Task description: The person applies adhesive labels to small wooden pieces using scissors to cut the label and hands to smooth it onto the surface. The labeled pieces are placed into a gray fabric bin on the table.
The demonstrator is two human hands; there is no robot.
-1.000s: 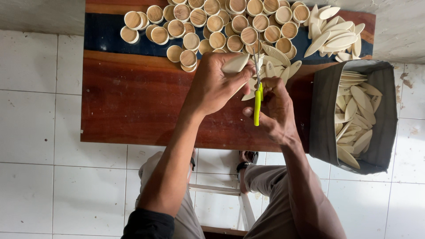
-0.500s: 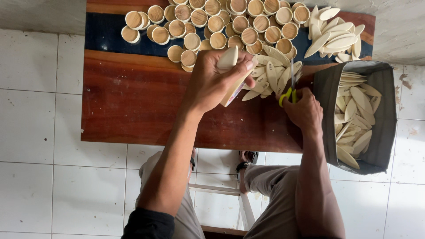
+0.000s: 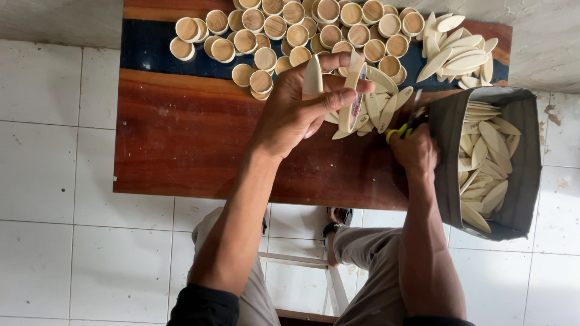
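Note:
My left hand (image 3: 299, 105) is raised over the wooden table (image 3: 187, 139) and holds two pale leaf-shaped wooden pieces (image 3: 353, 99) between its fingers. My right hand (image 3: 415, 151) rests near the table's right end, closed around a yellow-handled tool (image 3: 400, 130), right beside the dark cloth bag (image 3: 450, 145). A small heap of the same leaf-shaped pieces (image 3: 386, 99) lies on the table between the two hands.
Several round wooden cups (image 3: 290, 30) cover the far side of the table. More leaf-shaped pieces (image 3: 459, 54) are piled at the far right corner, and others (image 3: 486, 157) fill the bag. White floor tiles (image 3: 54, 181) surround the table; a stool frame (image 3: 314, 271) stands between my legs.
My right hand with the yellow-handled tool has moved right, away from the left hand, to the bag's edge. The left hand has lifted and turned its pieces upward.

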